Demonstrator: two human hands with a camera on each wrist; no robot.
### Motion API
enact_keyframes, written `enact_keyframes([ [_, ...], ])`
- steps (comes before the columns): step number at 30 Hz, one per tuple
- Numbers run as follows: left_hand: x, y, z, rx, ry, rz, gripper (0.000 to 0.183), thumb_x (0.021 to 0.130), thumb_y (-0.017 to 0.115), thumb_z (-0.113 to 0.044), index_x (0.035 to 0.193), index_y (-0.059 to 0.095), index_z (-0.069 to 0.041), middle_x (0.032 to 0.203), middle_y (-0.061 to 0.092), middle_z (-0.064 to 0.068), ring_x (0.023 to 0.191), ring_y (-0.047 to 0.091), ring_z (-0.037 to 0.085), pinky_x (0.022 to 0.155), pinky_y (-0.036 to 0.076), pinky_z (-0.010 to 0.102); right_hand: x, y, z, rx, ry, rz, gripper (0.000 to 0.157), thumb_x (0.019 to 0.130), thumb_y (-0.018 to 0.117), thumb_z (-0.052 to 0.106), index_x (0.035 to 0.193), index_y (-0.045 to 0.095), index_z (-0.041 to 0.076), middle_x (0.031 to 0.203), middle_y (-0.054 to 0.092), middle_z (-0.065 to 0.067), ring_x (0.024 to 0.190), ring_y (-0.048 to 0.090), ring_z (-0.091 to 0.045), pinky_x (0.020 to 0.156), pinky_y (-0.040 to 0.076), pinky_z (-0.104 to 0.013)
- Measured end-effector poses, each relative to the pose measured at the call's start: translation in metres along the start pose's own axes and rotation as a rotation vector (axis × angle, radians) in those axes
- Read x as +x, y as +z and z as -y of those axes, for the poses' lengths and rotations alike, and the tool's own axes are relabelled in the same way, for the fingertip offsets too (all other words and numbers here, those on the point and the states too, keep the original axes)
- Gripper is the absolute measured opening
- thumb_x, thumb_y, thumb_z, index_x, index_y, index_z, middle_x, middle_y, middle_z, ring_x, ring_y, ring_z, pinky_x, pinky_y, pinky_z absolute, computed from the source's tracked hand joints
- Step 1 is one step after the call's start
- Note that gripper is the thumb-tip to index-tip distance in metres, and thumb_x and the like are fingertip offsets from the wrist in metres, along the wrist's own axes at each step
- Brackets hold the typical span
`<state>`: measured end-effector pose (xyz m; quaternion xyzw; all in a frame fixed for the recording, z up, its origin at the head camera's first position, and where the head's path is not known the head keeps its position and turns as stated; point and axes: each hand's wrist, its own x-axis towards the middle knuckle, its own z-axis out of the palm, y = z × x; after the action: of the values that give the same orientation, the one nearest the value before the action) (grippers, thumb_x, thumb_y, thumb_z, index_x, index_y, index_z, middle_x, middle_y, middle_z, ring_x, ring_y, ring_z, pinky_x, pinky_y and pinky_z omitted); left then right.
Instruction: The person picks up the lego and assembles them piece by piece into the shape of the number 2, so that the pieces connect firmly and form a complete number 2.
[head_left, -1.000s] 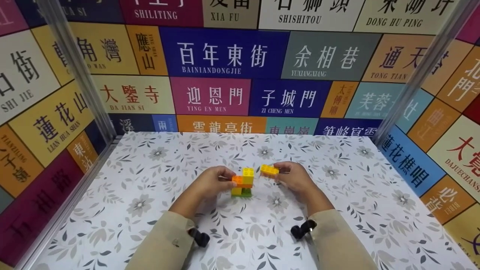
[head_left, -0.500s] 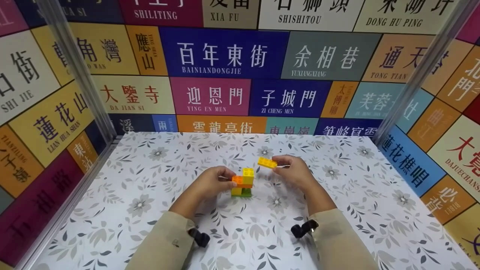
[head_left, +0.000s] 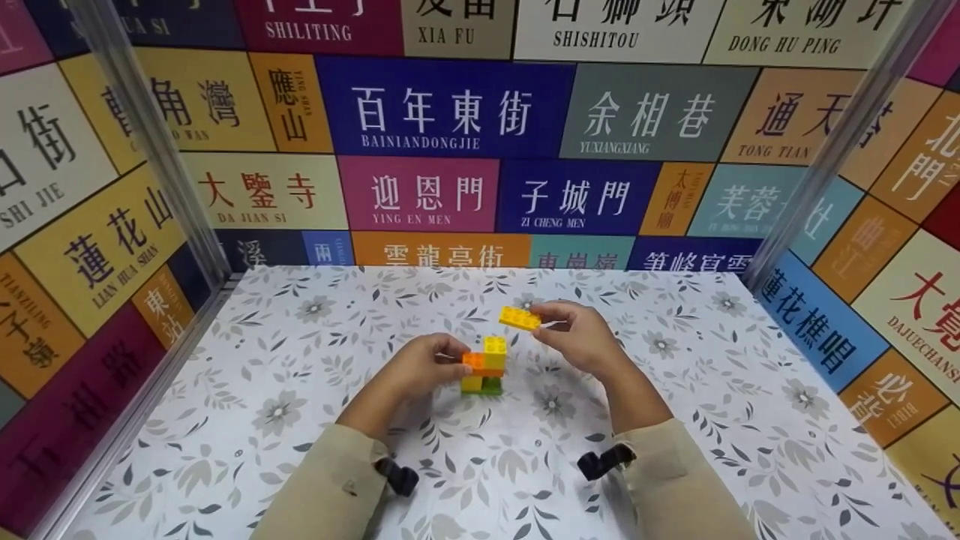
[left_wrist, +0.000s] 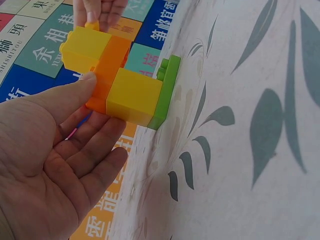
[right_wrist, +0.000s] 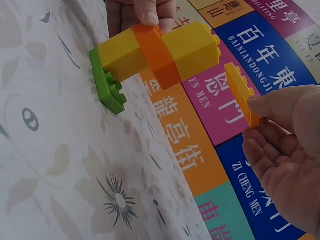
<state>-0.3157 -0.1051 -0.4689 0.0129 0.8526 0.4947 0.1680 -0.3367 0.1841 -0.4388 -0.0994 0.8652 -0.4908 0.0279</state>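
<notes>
A small stack of toy building bricks (head_left: 493, 360) stands on the table: a thin green plate (right_wrist: 106, 85) at the bottom, a yellow brick (left_wrist: 134, 95) on it, an orange brick (right_wrist: 159, 60) across that, and another yellow brick (right_wrist: 192, 47) on top at one side. My left hand (head_left: 427, 366) pinches the orange brick from the left, thumb on its top. Just above and right of the stack, my right hand (head_left: 579, 336) holds a thin yellow-orange plate brick (head_left: 519, 318) by one end, studs up. The plate and the stack are apart.
The white table (head_left: 315, 450) has a leaf and flower pattern. Colourful sign panels (head_left: 450, 105) wall the back and both sides, with clear corner posts (head_left: 817, 150). Each wrist wears a black camera mount (head_left: 396, 475).
My right hand has raised the thin yellow-orange plate brick and carried it left, nearer to the stack's top. The left hand and the stack have stayed in place.
</notes>
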Motion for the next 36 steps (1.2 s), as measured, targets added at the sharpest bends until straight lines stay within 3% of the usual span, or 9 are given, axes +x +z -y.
enact_keyframes([
  [7,0.001,0.000,0.002,0.018,0.018,-0.002,0.022,0.093,0.086,-0.029,0.112,0.074,-0.029,0.126,0.072,-0.005,0.125,0.068,0.020,0.116,0.053,0.046,-0.007,0.006,0.014,0.000,-0.018,0.045,0.037,0.100,0.076,0.019,0.137,0.074,0.022,0.146,0.068,-0.002,0.124,0.071,-0.027,0.106,0.061,-0.044],
  [16,-0.001,0.000,0.004,0.020,0.056,-0.002,0.023,0.094,0.085,-0.029,0.115,0.074,-0.027,0.130,0.072,-0.004,0.129,0.067,0.023,0.117,0.052,0.048,-0.017,0.018,0.024,0.005,-0.161,0.084,0.034,0.099,0.076,0.015,0.132,0.076,0.017,0.142,0.070,-0.007,0.120,0.072,-0.029,0.100,0.064,-0.042],
  [23,-0.001,0.000,0.004,0.014,0.055,-0.001,0.021,0.094,0.084,-0.029,0.113,0.074,-0.027,0.129,0.073,-0.004,0.130,0.067,0.023,0.118,0.052,0.048,-0.018,0.027,0.025,-0.010,-0.262,0.113,0.031,0.099,0.075,0.010,0.129,0.076,0.011,0.137,0.072,-0.007,0.124,0.069,-0.027,0.106,0.061,-0.040],
  [36,-0.001,0.000,0.002,0.019,0.042,0.000,0.020,0.094,0.084,-0.029,0.111,0.074,-0.028,0.130,0.072,-0.004,0.130,0.067,0.023,0.119,0.051,0.048,-0.017,0.034,0.024,-0.036,-0.267,0.123,0.030,0.099,0.076,0.011,0.128,0.077,0.012,0.135,0.072,-0.005,0.124,0.069,-0.025,0.106,0.060,-0.042],
])
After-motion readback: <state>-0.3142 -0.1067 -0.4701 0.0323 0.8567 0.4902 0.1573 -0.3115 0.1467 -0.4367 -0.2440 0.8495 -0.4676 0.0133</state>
